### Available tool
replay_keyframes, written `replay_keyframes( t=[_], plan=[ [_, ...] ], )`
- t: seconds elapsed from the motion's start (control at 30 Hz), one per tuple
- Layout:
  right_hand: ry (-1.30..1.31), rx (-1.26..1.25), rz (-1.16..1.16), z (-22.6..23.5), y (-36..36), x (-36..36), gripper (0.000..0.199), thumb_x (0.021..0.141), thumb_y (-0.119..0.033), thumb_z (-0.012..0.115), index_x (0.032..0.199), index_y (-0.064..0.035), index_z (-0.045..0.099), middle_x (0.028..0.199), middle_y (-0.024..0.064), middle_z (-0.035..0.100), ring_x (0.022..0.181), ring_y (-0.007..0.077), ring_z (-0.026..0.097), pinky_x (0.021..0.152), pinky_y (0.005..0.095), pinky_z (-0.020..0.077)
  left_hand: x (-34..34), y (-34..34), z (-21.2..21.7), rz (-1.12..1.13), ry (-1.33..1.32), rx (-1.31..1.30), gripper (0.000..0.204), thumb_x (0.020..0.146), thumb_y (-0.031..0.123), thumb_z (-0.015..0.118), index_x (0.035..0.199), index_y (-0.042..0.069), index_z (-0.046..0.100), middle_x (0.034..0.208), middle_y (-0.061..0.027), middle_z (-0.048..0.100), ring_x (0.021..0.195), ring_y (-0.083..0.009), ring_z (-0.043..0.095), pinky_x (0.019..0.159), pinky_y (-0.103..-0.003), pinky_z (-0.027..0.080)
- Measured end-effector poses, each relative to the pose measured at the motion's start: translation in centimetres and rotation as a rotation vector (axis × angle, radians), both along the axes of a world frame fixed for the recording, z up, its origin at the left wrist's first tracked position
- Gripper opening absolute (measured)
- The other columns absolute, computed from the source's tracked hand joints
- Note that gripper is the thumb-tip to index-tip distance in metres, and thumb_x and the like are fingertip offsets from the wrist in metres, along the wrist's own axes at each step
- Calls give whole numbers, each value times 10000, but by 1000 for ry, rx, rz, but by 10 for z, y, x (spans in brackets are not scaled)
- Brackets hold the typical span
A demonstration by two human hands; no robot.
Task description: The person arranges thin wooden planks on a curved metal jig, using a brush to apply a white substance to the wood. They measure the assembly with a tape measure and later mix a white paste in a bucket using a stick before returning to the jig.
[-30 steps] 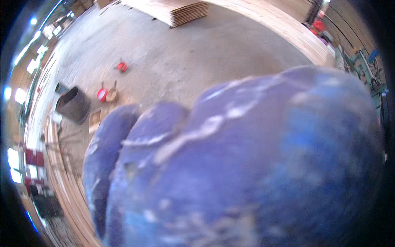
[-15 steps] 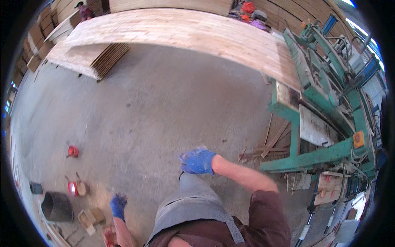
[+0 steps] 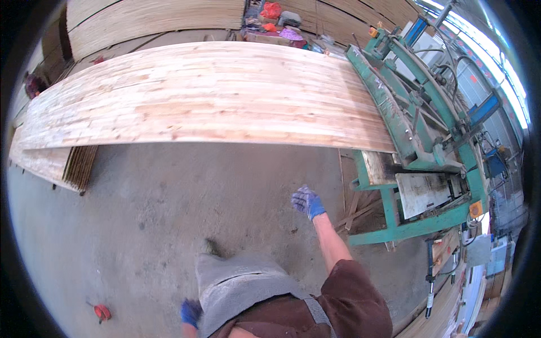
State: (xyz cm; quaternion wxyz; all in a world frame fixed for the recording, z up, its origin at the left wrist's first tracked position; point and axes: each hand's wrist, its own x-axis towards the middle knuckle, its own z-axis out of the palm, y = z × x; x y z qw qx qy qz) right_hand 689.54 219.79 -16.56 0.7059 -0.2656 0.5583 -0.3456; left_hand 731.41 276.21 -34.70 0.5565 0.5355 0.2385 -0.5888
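In a blue glove, my right hand (image 3: 307,203) is held out in front of me over the floor, its fingers loosely curled with nothing seen in them. My left hand (image 3: 191,313), also gloved in blue, hangs low beside my grey apron (image 3: 242,284); motion smears its fingers. Neither hand touches anything I can see. Beyond my right hand, a long pale panel of joined wood strips (image 3: 214,96) stretches across the view. The panel's right end reaches the green machine frame (image 3: 389,107), and its left part lies over a stack of panels (image 3: 80,166).
A red container (image 3: 102,313) stands on the floor at lower left. Wood offcuts (image 3: 360,211) lie beneath the machine's leg. Tall board stacks (image 3: 158,19) line the back, near a pile of coloured items (image 3: 276,22). Another person (image 3: 35,84) is at the far left.
My view has turned and moved closer to the panel and machine. My right hand has swung forward and right; my left has drawn in beside the apron. Several floor containers have left view.
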Motion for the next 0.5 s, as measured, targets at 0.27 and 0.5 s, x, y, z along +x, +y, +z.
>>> replay_keyframes(
  t=[0.27,0.5],
  plan=[
    [-71,-30,-631,5,-164,-29,599,905,-617,537,1214,-105,513,1157,151,624,994,325,636,774,495,537,95,-532,137,-373,143,-564,737,959,595,464,1464,77,327,1507,-177,379,1377,-351,385,1111,-500,347],
    [-279,-362,-742,-21,-275,-52,783,893,-667,506,1471,-160,358,1482,110,421,1312,368,441,1063,554,380,63,-731,84,-133,159,-730,947,903,632,539,1574,200,30,1626,-104,149,1465,-331,240,1139,-539,295]
  ],
)
